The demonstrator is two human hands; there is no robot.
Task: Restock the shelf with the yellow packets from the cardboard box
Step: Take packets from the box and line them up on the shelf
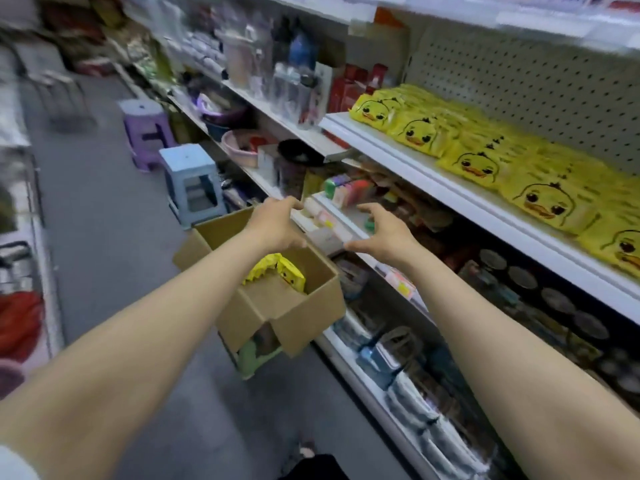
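Note:
An open cardboard box (277, 317) rests on a green stool in the aisle, with yellow duck-face packets (282, 270) inside it. Both my arms reach out over the box. My left hand (277, 225) hovers above its far edge, fingers loosely curled and empty. My right hand (382, 233) is to the right of it, fingers spread and slightly bent, holding nothing. A row of yellow duck packets (478, 157) lies along the white shelf (433, 178) at the upper right, in front of a pegboard back.
Lower shelves (346, 233) under my hands hold small colourful goods and packaged items. A blue stool (192, 181) and a purple stool (145, 131) stand in the grey aisle behind the box. A green stool (252, 358) carries the box. More racks line the left side.

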